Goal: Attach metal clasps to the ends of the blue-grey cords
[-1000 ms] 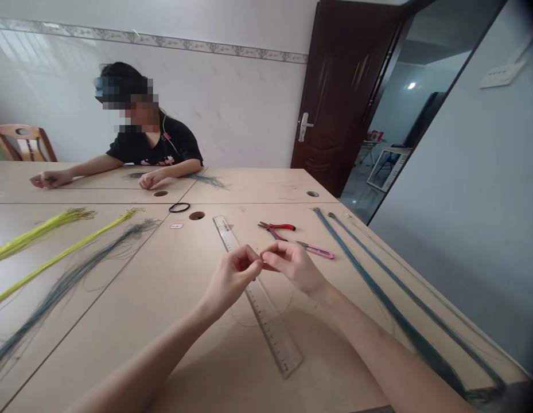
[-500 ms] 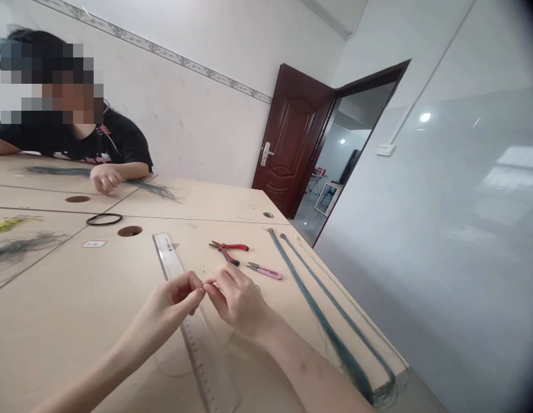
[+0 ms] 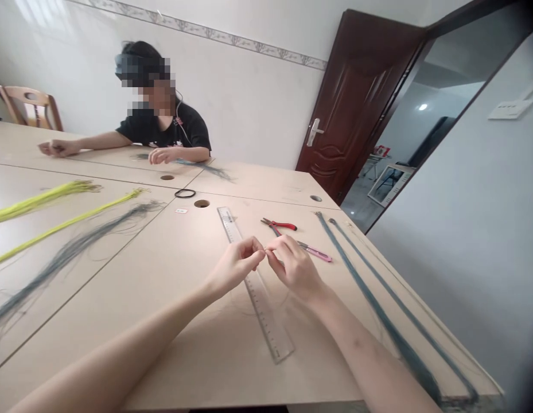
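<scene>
My left hand (image 3: 236,265) and my right hand (image 3: 292,265) meet fingertip to fingertip just above a clear plastic ruler (image 3: 254,282) on the pale wooden table (image 3: 171,275). Both hands are pinched shut on something very thin, too fine to name. A faint loop of thin thread lies on the table under my wrists. Red-handled pliers (image 3: 279,226) and pink snips (image 3: 314,251) lie just beyond my right hand.
Two long blue-grey thread bundles (image 3: 369,298) run along the table's right edge. Yellow-green bundles (image 3: 46,209) and a grey bundle (image 3: 68,252) lie to the left. A black ring (image 3: 185,193) and cable holes sit farther back. Another person (image 3: 163,132) works across the table; an open door (image 3: 361,103) stands behind.
The view swung right and then back left, so the far person and the yellow bundles are in sight again. My hands stay pinched together over the ruler.
</scene>
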Demonstrator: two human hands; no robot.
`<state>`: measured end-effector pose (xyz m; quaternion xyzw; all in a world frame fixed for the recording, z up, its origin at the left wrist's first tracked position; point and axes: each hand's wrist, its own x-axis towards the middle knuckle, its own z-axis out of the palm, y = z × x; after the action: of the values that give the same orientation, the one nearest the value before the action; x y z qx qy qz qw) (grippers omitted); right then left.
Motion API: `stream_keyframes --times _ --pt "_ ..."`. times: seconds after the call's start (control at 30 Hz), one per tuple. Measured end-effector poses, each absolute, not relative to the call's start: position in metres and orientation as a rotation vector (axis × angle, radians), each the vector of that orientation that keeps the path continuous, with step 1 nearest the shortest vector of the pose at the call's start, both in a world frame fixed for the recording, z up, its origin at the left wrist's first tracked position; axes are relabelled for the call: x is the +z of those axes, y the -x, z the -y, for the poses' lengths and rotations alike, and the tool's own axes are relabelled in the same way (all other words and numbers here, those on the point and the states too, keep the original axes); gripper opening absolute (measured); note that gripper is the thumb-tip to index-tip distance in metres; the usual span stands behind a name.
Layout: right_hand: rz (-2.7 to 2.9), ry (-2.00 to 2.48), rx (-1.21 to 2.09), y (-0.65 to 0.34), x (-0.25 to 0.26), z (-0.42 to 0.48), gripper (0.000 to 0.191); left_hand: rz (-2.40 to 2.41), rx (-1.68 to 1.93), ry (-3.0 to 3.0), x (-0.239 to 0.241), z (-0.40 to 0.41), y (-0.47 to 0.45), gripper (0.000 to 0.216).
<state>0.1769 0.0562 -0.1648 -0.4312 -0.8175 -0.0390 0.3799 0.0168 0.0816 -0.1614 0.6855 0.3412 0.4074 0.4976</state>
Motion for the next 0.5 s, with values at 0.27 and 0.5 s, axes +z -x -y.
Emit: stream_keyframes --times 0.27,0.5 --pt "2.044 1.289 0.052 -0.183 -0.163 -0.056 0.015 -0.900 1.435 -1.419 -0.158 -0.121 0.003 0.012" --pt "2.369 1.179 0.242 -0.166 -0.171 -0.047 0.022 -1.213 2.112 -0.951 -0.144 -0.184 0.090 0.024"
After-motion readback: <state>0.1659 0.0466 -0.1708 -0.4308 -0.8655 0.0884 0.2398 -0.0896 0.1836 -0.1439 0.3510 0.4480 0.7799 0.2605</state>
